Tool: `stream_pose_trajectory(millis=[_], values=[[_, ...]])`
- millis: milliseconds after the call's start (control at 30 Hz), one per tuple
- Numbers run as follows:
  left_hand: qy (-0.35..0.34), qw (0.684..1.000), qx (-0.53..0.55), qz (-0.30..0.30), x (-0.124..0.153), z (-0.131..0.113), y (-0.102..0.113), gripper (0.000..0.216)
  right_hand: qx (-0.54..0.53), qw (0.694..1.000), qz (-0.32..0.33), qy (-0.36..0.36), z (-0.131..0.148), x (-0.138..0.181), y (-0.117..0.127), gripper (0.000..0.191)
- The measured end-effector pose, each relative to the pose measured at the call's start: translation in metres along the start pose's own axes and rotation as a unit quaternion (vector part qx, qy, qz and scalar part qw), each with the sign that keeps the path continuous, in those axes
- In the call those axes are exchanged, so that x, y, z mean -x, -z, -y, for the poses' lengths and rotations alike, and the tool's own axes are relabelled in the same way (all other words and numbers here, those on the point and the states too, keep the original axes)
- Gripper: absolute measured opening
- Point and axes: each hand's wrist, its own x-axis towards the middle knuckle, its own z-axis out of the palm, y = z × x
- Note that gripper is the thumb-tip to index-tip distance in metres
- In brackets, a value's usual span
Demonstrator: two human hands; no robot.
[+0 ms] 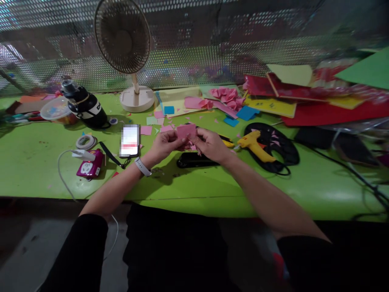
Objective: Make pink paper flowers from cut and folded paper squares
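Between both hands, above the green table, is a small piece of pink paper (186,131). My left hand (165,144), with a pale band on its wrist, pinches the paper's left side. At the right side, the fingers of my right hand (210,144) are closed on the same paper. A long black object (197,159) lies on the table just below the hands; its kind I cannot make out. Flat pink paper pieces (146,130) and small scraps lie left of and behind the hands. Folded pink paper pieces (227,97) are heaped farther back.
A phone (129,140), a black bottle (85,106) and a white fan (136,99) stand or lie to the left and back. On the right, a yellow glue gun (257,147) rests on a black pad (287,152). Red sheets (328,116) are piled at the back right.
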Motion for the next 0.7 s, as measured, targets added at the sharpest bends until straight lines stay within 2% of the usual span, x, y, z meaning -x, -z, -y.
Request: stream_pose_trajectory(millis=[100,200,433,533,700], values=[[-0.006,1.000,-0.006,-0.005,0.001,-0.006,0.001,0.047,-0.073,0.994,0.072,-0.028,0.002,-0.002,0.006,0.065],[0.006,0.999,-0.035,0.006,0.002,-0.010,0.003,0.046,-0.075,0.992,0.097,-0.022,0.004,-0.002,0.010,0.063],[0.016,0.998,-0.052,0.009,-0.001,-0.009,0.008,0.048,0.085,0.995,0.046,0.037,0.009,0.001,0.005,0.048],[0.018,0.998,-0.062,0.009,-0.003,-0.012,0.013,0.047,0.091,0.995,0.027,0.030,0.009,-0.001,0.015,0.049],[-0.012,0.998,-0.052,-0.037,-0.005,-0.020,0.023,0.044,0.051,0.998,-0.031,0.013,0.002,-0.006,0.040,0.060]])
